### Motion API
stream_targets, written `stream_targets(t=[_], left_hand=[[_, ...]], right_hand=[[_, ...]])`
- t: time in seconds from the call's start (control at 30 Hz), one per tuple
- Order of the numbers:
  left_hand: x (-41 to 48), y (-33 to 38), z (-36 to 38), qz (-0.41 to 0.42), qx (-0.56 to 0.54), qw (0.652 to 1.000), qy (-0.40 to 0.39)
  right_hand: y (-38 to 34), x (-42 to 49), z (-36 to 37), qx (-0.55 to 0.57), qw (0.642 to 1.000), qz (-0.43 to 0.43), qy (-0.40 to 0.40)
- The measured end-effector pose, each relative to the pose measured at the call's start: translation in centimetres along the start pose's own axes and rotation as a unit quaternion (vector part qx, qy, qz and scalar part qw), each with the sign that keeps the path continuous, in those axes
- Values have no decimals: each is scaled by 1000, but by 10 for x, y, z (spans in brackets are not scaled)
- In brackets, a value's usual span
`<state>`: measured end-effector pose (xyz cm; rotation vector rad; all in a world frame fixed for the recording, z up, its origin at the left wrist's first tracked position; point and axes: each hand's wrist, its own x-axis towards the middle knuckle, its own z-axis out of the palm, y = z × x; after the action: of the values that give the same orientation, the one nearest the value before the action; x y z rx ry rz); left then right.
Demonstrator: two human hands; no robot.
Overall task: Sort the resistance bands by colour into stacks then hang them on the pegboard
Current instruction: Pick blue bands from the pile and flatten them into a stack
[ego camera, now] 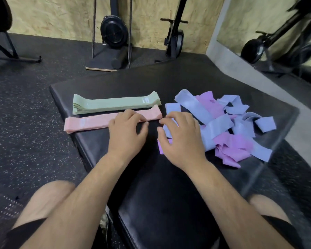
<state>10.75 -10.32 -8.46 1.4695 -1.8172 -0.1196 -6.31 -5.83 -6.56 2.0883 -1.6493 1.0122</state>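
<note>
L hand (127, 131): laid palm-down on the black pad, fingers loosely spread & flat, nothing gripped; fingertips are rested on the near-right part of the pink stack.
R hand (180, 135): also palm-down, fingers spread & slightly curled, no band seen to be clasped; it is placed over the left edge of the loose pile, a blue band and a purple strip partly covered by it.
Gap btwn hands: narrow, bare pad is seen there; thumbs close but apart.
Pink stack (90, 122): flat bands piled neatly, laid lengthwise left-right, just left of centre; left end is seen near the pad's left edge.
Green stack (115, 104): same shape, laid parallel & just beyond the pink one, on the far side; edges nearly touching. Small label seen twd its right end, text too small to be read.
Loose pile (221, 126): blue & purple bands tangled together, unsorted, on the right half of the pad; several are folded or looped over each other.
Pad (151, 186): black, padded, glossy; all bands are borne by it.
Floor (25, 108): dark speckled rubber, seen left of the pad.
Far bkgd: gym equipment (113, 33) is stood against a chipboard wall (61, 15).
Pegboard: not seen in this view.
</note>
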Motion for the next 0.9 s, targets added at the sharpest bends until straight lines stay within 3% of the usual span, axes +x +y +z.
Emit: stream_targets(t=[0.23,0.37,0.53,0.77,0.9], left_hand=[[-35,68,39,66,-62,986,-140],[-44,77,43,104,-66,983,-138],[-54,70,43,158,-10,977,-140],[-54,71,44,156,17,982,-106],[-54,71,46,145,20,984,-101]], right_hand=[[50,-70,-45,-43,977,193,-80],[55,-69,-42,-58,971,203,-114],[59,-68,-47,-39,977,191,-85],[63,-63,-65,179,958,224,-3],[62,-60,-78,234,940,235,77]])
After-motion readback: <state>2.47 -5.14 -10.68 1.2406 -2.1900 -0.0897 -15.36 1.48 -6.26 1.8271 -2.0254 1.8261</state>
